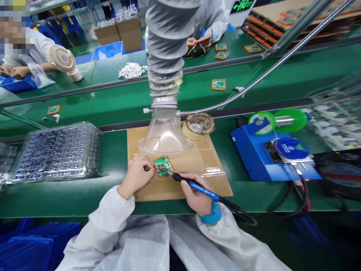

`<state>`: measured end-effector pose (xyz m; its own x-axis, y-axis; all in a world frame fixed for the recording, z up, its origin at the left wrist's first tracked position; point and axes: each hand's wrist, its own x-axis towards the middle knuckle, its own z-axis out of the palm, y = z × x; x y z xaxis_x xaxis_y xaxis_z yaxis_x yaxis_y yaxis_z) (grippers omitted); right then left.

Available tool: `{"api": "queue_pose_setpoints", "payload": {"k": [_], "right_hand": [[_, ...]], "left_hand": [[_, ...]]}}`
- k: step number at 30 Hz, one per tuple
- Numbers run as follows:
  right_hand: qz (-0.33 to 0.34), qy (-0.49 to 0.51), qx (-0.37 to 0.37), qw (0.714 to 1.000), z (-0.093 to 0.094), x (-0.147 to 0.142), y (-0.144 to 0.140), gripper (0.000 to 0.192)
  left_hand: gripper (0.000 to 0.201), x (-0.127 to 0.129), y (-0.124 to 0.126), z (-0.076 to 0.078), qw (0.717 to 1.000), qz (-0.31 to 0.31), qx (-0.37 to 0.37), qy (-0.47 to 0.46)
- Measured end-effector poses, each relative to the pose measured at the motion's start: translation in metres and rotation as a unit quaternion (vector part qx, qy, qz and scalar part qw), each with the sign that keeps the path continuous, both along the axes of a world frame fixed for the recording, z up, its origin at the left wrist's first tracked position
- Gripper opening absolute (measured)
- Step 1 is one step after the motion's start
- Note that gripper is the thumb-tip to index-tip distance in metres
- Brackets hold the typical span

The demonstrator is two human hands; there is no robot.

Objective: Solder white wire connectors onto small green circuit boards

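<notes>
Head view. Left hand [137,175] curled, fingertips pinching the left edge of a small green circuit board [163,166], pressing it flat on a brown cardboard sheet [180,184] taped to the green tabletop [84,195]. Right hand [197,195] closed around a blue-handled soldering iron [197,186], held like a pen, tip touching the near right side of the board. Black cord runs off the iron to the right. Board sits near centre of the cardboard, just in front of a clear funnel hood [165,135] on a grey ribbed hose [166,49] coming down from above. Round tin of metal wool [199,126] just right of the hood, at the far edge of the cardboard. Blue soldering station [270,158] further right, green solder spool [278,120] on top of it. Stack of clear plastic trays [56,152] with small blue parts on the left. Far side: more boards on the green belt [218,84], a small fan [63,60], a pile of white parts [131,70], cardboard boxes [120,34], two other people in white coats working.
</notes>
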<state>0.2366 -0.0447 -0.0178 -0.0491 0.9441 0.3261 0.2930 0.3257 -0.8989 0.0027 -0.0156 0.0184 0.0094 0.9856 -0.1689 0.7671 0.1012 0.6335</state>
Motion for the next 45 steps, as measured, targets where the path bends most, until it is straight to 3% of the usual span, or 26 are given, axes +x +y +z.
{"api": "queue_pose_setpoints", "payload": {"k": [13, 45], "right_hand": [[0.016, -0.028, 0.028, 0.999, 0.013, -0.008, 0.006, 0.004], [0.010, -0.038, 0.057, 0.998, 0.006, -0.008, 0.005, 0.004]], "left_hand": [[0.020, 0.002, 0.001, -0.001, 1.000, 0.009, -0.002, 0.006], [0.021, 0.002, 0.001, 0.000, 1.000, 0.009, -0.003, 0.000]]}}
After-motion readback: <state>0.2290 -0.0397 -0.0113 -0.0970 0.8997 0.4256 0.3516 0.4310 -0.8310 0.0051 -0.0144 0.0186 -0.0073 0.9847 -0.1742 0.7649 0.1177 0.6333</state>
